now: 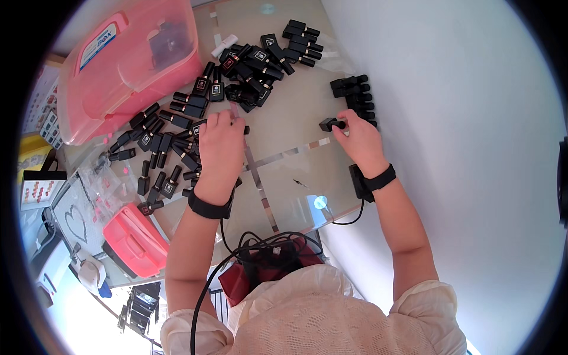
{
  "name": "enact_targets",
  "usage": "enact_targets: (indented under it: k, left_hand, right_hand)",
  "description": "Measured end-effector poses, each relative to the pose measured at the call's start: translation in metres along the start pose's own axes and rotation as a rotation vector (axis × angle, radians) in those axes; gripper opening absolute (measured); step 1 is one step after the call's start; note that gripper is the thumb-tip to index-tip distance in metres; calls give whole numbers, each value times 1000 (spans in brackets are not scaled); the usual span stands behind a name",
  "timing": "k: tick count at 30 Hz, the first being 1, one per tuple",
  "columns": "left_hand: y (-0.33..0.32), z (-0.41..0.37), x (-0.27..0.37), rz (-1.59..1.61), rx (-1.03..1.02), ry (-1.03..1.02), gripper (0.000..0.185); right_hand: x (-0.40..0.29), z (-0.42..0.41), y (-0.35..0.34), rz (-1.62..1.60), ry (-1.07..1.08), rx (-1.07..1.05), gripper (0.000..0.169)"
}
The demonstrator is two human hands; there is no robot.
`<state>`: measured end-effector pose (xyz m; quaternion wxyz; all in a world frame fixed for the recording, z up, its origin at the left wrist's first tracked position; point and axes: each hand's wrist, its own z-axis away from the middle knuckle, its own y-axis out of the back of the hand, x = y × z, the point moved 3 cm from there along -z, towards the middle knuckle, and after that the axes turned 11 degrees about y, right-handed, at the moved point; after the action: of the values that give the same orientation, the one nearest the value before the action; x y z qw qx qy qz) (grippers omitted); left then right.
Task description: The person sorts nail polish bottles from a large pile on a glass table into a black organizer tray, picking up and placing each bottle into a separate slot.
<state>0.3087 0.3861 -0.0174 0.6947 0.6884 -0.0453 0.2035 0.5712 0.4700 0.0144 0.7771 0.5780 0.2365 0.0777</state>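
My right hand (361, 137) pinches a black nail polish bottle (327, 124) by its cap, with thumb and forefinger, at the right side of the table. Just beyond it, several like bottles (360, 98) lie side by side in a row along the wall. Over the right edge of a loose heap of black nail polish bottles (188, 106), my left hand (222, 148) reaches down with bent fingers. One black cap (247, 130) peeks out beside those fingers; the hand hides the rest, so a grip on it is unclear.
A pink lidded plastic box (133, 66) stands at the back left. Nearer are a pink tray (137, 242) and clear plastic bags (111, 186). More bottles (301, 42) lie at the far edge. A white wall (443, 133) bounds the right; black cables (275, 242) hang in front.
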Motion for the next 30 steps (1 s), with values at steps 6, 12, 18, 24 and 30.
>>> enact_targets:
  k: [6, 12, 18, 24, 30]
  left_hand:
    - [12, -2, 10, 470, -68, 13, 22]
    - [8, 0, 22, 603, -99, 99, 27]
    - [5, 3, 28, 590, -93, 81, 27]
    - [6, 4, 32, 595, -133, 88, 23]
    - [2, 6, 36, 626, -119, 71, 23]
  right_hand:
    - [12, -6, 10, 42, 5, 55, 24]
    - [30, -20, 15, 164, 1, 146, 24]
    - [34, -30, 16, 184, -37, 180, 24]
    - [37, -36, 15, 203, -15, 202, 25]
    - [44, -39, 10, 209, -7, 228, 26]
